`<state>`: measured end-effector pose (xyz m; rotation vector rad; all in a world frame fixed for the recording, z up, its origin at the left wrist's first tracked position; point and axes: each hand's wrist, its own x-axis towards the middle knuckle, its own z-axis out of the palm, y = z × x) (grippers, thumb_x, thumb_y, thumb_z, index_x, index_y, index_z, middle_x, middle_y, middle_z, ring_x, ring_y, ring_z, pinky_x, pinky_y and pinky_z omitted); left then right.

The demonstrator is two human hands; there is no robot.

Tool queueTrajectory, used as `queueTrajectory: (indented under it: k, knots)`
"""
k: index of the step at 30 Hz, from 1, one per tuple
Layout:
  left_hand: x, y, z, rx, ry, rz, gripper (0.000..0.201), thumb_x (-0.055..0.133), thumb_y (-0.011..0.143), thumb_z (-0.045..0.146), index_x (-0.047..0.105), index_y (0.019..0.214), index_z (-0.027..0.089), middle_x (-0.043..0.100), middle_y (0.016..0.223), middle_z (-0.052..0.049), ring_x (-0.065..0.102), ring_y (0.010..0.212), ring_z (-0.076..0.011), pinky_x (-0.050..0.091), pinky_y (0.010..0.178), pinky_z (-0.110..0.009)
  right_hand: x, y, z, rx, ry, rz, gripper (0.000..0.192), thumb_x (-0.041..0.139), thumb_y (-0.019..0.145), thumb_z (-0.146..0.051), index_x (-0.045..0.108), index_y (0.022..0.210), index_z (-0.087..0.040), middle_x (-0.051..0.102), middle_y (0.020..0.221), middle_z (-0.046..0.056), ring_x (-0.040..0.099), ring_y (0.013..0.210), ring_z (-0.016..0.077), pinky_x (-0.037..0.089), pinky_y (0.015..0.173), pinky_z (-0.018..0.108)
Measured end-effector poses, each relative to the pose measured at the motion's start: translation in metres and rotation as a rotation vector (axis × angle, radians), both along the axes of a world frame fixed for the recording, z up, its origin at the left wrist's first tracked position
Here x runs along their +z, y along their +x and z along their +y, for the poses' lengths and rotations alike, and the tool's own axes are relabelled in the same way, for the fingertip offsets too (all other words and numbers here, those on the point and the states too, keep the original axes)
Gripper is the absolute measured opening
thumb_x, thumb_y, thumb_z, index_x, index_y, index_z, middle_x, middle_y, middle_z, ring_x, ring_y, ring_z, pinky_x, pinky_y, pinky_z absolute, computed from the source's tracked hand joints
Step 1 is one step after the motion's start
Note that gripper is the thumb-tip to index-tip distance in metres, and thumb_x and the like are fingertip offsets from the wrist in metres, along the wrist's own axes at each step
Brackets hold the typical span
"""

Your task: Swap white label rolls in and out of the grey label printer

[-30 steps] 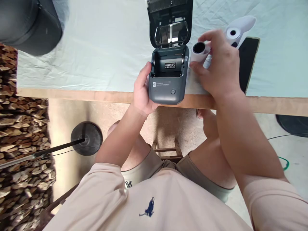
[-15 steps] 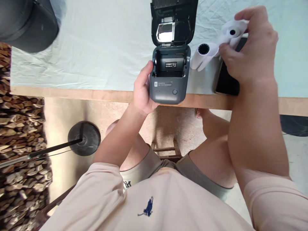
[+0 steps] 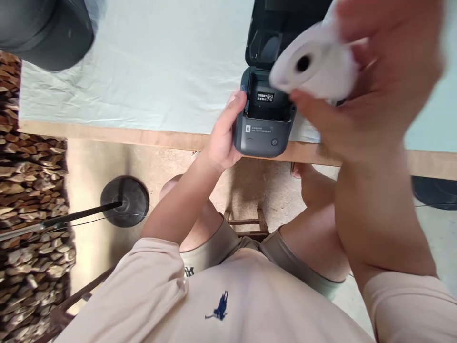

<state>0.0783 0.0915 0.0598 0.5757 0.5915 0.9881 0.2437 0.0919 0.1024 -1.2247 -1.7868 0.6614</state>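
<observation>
A dark grey label printer [image 3: 264,128] with its lid [image 3: 266,40] flipped up is gripped along its left side by my left hand [image 3: 225,131]. Its paper bay is exposed and bears a small printed sticker. Over the bay's right edge, a white paper roll [image 3: 321,66] with a dark core hole is pinched in my right hand [image 3: 385,85]. Both roll and hand are blurred by motion. They hide part of the lid and the bay's right side. The second paper roll and the phone seen earlier are mostly or wholly covered by my right hand.
A pale cloth [image 3: 143,66] covers the table, whose wooden edge [image 3: 150,139] runs before me. A black cylindrical object [image 3: 46,33] stands at the upper left. Below are a round stand base [image 3: 124,202], a wooden stool [image 3: 246,223] and stacked firewood [image 3: 35,200].
My right hand has lifted the paper roll and brought it left, over the printer. In view, the printer and my left hand have shifted slightly right.
</observation>
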Motion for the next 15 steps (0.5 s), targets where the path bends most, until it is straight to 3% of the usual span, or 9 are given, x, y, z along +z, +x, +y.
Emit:
queueTrajectory:
  k: [2,5,10,15]
  knots:
    - [0.002,0.002,-0.001,0.039,0.033,0.024,0.025,0.041,0.084,0.032,0.051,0.103,0.02,0.06,0.099,0.0,0.043,0.12,-0.0206,0.047,0.092,-0.033,0.0,-0.01,-0.004,-0.042,0.198,-0.284,0.029,0.052,0.07,-0.03,0.045,0.097,-0.024,0.051,0.097,-0.002,0.049,0.087,0.0084,0.037,0.077,0.022]
    - [0.005,0.005,-0.002,0.062,0.085,0.068,0.018,0.044,0.083,0.029,0.05,0.1,0.024,0.06,0.097,0.0,0.045,0.118,-0.0199,0.049,0.088,-0.032,-0.001,-0.013,-0.004,-0.111,0.226,-0.489,0.016,0.047,0.073,-0.03,0.047,0.087,-0.022,0.056,0.09,-0.002,0.051,0.078,0.0073,0.039,0.071,0.021]
    - [0.006,0.005,-0.003,0.035,0.086,0.091,0.025,0.043,0.083,0.025,0.048,0.108,0.025,0.059,0.098,0.001,0.051,0.111,-0.019,0.049,0.086,-0.031,-0.007,-0.01,0.002,-0.148,0.18,-0.543,0.018,0.049,0.072,-0.035,0.047,0.082,-0.02,0.058,0.088,-0.002,0.053,0.077,0.0083,0.039,0.07,0.022]
    - [0.002,0.002,-0.001,0.042,0.047,0.069,0.027,0.043,0.082,0.04,0.053,0.097,0.02,0.061,0.093,-0.001,0.048,0.114,-0.021,0.047,0.089,-0.03,-0.009,-0.013,-0.004,-0.133,0.293,-0.503,0.009,0.045,0.068,-0.02,0.05,0.076,-0.021,0.058,0.077,-0.005,0.055,0.075,0.0078,0.036,0.077,0.026]
